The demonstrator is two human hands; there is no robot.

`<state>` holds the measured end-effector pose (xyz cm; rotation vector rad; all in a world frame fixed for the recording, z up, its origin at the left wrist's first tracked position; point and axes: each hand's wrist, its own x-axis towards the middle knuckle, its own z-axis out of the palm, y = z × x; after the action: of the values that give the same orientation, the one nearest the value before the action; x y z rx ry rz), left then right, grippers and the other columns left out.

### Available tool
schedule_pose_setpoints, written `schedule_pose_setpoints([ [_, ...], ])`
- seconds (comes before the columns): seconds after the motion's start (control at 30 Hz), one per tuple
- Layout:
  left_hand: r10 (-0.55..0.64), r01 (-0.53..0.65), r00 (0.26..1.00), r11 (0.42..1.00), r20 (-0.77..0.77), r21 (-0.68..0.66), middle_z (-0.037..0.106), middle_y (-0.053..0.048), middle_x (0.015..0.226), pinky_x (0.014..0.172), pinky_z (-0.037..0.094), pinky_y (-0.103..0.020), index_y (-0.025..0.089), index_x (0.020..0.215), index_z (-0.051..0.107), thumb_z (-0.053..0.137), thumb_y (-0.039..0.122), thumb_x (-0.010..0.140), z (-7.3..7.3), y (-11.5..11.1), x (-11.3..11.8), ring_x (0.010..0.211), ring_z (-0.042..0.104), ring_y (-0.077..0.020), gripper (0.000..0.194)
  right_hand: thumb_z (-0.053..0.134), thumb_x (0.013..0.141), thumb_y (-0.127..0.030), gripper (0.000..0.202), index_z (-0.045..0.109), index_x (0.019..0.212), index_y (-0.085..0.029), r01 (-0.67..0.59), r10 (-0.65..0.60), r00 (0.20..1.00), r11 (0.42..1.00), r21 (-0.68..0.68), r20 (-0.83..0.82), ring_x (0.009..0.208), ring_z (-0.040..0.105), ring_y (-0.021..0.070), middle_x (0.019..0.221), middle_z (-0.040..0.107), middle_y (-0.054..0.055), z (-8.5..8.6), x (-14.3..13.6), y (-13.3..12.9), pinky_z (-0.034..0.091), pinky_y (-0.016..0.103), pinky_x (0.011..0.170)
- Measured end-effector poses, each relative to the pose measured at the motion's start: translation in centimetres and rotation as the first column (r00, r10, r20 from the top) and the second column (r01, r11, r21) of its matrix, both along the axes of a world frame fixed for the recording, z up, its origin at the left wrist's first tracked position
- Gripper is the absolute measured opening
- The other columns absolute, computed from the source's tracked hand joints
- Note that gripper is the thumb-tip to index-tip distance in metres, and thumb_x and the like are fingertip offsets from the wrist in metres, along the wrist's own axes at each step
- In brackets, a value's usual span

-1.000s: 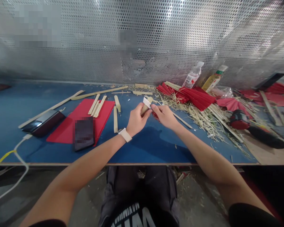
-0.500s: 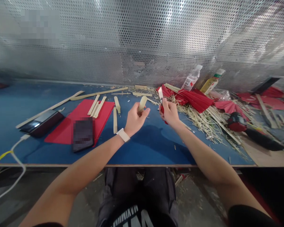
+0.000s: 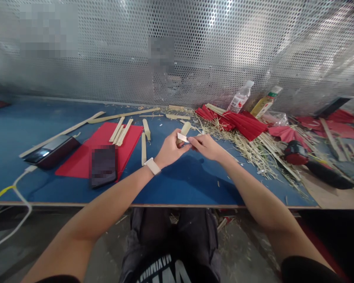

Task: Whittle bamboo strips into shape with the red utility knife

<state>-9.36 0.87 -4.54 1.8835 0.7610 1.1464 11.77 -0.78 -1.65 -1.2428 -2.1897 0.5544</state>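
From the head camera, the left hand point(image 3: 168, 151) is closed around a short bamboo piece point(image 3: 184, 131) that sticks up tilted toward 1 o'clock, held above the middle of the blue table point(image 3: 177, 184). The right hand point(image 3: 205, 146) meets it from 3 o'clock, pinching a knife whose pale blade point(image 3: 182, 138) lies against the bamboo; the two hands are together, fingertips touching. At 9 o'clock of the hands lie a red sheet point(image 3: 103, 147) with loose bamboo strips point(image 3: 120, 131) on it, a dark phone point(image 3: 104, 166) and a second phone point(image 3: 51, 146) on a cable. At 2 o'clock sit folded red fans point(image 3: 242, 122) on a litter of straw shavings point(image 3: 253, 151), with two bottles point(image 3: 240, 97) behind against the perforated metal screen point(image 3: 194, 47); their labels are too small to read. White lettering on the person's dark shirt is cut off at the lower edge.
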Motion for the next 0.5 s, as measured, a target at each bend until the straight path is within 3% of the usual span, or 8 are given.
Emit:
schedule_pose_setpoints([
  [0.17, -0.014, 0.014, 0.999, 1.0, -0.038, 0.004, 0.047, 0.009, 0.067, 0.061, 0.034, -0.029, 0.026, 0.095, 0.041, 0.085, 0.042, 0.094, 0.0, 0.3, -0.4, 0.058, 0.045, -0.0125, 0.047, 0.034, 0.111, -0.079, 0.076, 0.059, 0.068, -0.022, 0.003, -0.004, 1.0, 0.998, -0.062, -0.011, 0.059, 0.054, 0.0147, 0.063, 0.064, 0.004, 0.1, -0.1, -0.2, 0.039, 0.032, 0.065],
  [0.5, 0.089, -0.086, 0.995, 0.994, -0.043, 0.073, 0.046, 0.01, 0.064, 0.062, 0.034, -0.03, 0.026, 0.091, 0.04, 0.09, 0.049, 0.093, -0.7, 0.8, -0.7, 0.058, 0.045, -0.0129, 0.055, 0.039, 0.103, -0.095, 0.082, 0.056, 0.067, -0.023, 0.045, -0.069, 0.978, 0.991, -0.123, -0.198, 0.056, 0.05, 0.0146, 0.057, 0.055, 0.002, -1.1, -1.3, -0.4, 0.037, 0.031, 0.057],
])
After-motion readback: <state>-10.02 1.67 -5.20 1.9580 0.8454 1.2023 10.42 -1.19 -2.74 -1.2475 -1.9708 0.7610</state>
